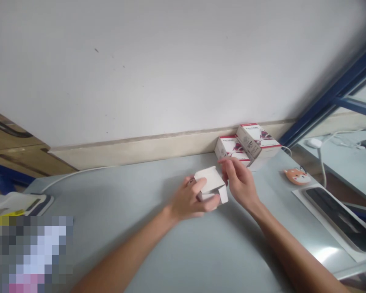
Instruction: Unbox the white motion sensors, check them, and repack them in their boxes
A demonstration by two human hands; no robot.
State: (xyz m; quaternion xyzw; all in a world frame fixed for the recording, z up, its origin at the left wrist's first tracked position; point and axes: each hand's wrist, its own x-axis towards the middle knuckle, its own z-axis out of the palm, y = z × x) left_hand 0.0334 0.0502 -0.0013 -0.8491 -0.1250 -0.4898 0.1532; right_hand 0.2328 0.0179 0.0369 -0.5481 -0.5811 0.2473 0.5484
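A folded white card carton (210, 183) is sitting mid-table, firmly wrapped by the left hand (189, 199), whose fingers are closing around its near side while a flap stands free. The right hand (239, 183) is hovering at the carton's far corner, thumb and fingers parted narrowly; contact cannot be confirmed. Two red-banded printed cartons (247, 144) are standing at the grey table's (110, 228) back edge against the skirting (140, 148). An orange fox-face ornament (295, 177) is lying near the right edge, and a white cable (73, 175) is running along the left.
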